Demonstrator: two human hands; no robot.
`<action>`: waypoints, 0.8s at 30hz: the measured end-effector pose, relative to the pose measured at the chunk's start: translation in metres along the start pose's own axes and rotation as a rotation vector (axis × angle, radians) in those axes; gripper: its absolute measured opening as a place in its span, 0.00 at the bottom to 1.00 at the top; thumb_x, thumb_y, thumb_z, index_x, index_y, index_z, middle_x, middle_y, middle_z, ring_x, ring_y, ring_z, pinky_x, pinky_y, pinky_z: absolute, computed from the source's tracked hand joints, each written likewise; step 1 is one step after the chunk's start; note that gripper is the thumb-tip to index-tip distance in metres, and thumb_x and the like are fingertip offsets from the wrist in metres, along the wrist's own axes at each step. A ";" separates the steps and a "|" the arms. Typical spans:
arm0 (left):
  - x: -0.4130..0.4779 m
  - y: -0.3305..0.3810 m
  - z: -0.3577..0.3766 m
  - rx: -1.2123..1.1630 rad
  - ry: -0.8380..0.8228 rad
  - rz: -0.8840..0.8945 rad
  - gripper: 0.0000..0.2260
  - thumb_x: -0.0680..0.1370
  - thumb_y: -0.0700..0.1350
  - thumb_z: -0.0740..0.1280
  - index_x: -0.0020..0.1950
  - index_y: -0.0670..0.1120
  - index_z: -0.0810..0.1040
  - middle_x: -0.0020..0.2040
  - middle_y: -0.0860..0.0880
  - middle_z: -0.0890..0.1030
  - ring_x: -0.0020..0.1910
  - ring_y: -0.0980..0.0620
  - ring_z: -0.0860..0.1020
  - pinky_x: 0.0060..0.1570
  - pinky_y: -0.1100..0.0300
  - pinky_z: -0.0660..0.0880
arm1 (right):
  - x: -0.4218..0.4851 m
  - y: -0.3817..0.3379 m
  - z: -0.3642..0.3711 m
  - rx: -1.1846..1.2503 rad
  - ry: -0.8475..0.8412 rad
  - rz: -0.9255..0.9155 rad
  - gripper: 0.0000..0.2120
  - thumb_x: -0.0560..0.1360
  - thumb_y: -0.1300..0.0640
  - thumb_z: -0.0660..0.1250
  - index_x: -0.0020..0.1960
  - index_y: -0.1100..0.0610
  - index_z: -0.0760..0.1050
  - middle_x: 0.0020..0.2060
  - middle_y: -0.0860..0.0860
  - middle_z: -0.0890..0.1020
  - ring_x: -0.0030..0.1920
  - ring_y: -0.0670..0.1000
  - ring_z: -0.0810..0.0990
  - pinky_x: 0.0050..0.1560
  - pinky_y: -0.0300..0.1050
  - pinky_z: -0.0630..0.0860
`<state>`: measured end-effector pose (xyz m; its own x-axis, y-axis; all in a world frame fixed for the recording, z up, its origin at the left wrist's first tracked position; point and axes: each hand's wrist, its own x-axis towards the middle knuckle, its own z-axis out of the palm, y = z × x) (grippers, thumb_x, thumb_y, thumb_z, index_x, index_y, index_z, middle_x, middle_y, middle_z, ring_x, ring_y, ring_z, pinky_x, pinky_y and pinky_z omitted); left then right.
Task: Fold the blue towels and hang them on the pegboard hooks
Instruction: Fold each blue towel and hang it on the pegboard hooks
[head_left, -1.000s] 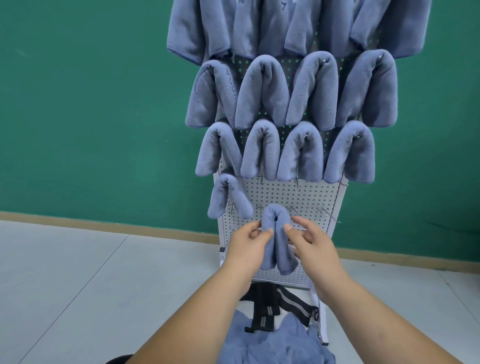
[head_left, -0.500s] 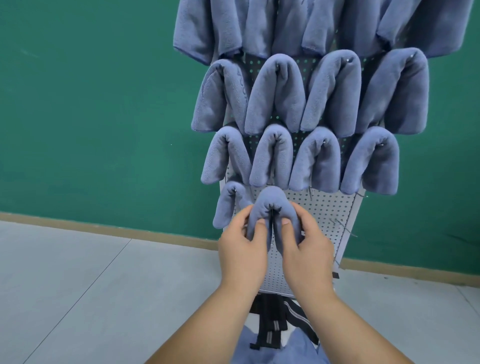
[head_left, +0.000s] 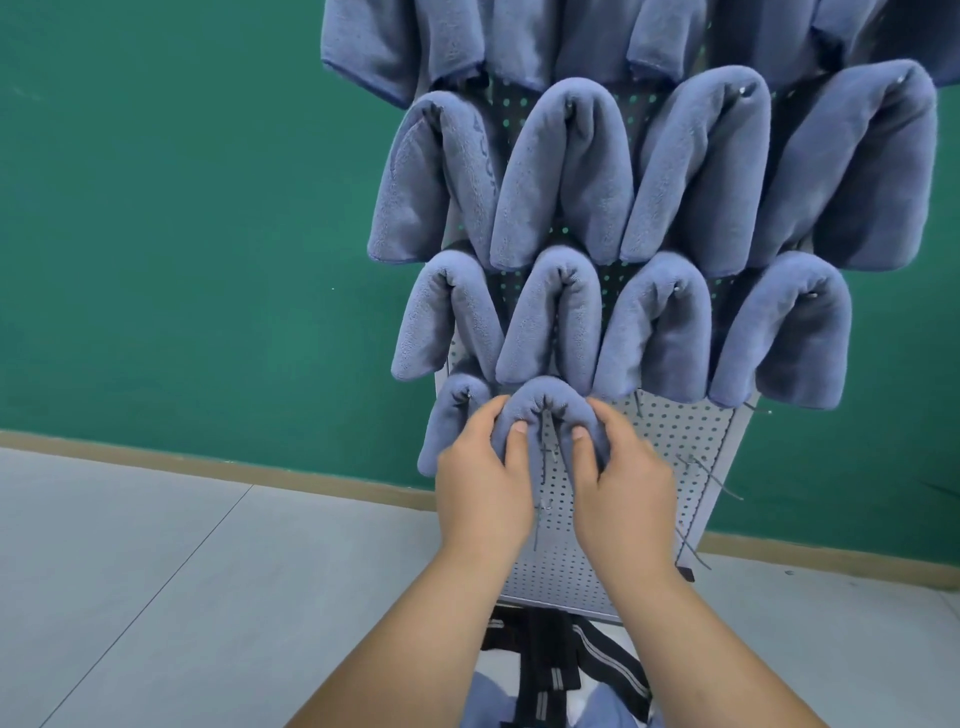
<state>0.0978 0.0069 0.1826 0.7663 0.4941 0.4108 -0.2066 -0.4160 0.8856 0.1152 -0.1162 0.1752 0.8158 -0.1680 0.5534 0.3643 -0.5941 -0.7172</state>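
2 hands are clamped on 1 folded blue towel (head_left: 545, 402) arched over a hook (head_left: 544, 439) of the white pegboard (head_left: 675, 441), left hand (head_left: 483, 483) on 1 leg and right hand (head_left: 618, 488) on the other, above a grey tiled floor (head_left: 156, 571) and before a green wall (head_left: 182, 208).

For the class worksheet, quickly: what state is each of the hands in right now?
Left hand: closed, gripping the left side of the folded blue towel.
Right hand: closed, gripping the right side of the same towel.

Fleecy matt towels (head_left: 563, 171); perforated metal pegboard (head_left: 675, 441)
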 end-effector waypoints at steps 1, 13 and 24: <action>0.003 -0.001 0.003 -0.005 0.008 -0.002 0.11 0.84 0.50 0.66 0.65 0.58 0.80 0.53 0.62 0.84 0.53 0.66 0.79 0.50 0.72 0.73 | 0.003 0.000 0.004 0.024 0.000 0.020 0.13 0.84 0.48 0.63 0.67 0.41 0.76 0.45 0.43 0.84 0.46 0.51 0.81 0.47 0.53 0.78; 0.018 -0.034 0.030 0.120 -0.087 0.084 0.09 0.83 0.47 0.67 0.60 0.60 0.79 0.43 0.60 0.83 0.44 0.61 0.79 0.41 0.71 0.73 | 0.008 0.039 0.037 -0.163 -0.074 0.063 0.10 0.84 0.42 0.62 0.62 0.41 0.76 0.39 0.45 0.82 0.40 0.52 0.79 0.38 0.50 0.77; -0.008 -0.065 0.011 0.413 -0.196 0.140 0.15 0.83 0.56 0.66 0.69 0.57 0.75 0.56 0.56 0.83 0.54 0.51 0.81 0.50 0.48 0.80 | -0.028 0.052 0.022 -0.324 -0.250 -0.041 0.30 0.83 0.41 0.62 0.81 0.50 0.63 0.68 0.47 0.79 0.66 0.52 0.75 0.57 0.51 0.77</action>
<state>0.1118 0.0216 0.1198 0.8567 0.2747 0.4366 -0.0878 -0.7564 0.6482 0.1214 -0.1249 0.1134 0.9023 0.0337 0.4298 0.2707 -0.8202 -0.5040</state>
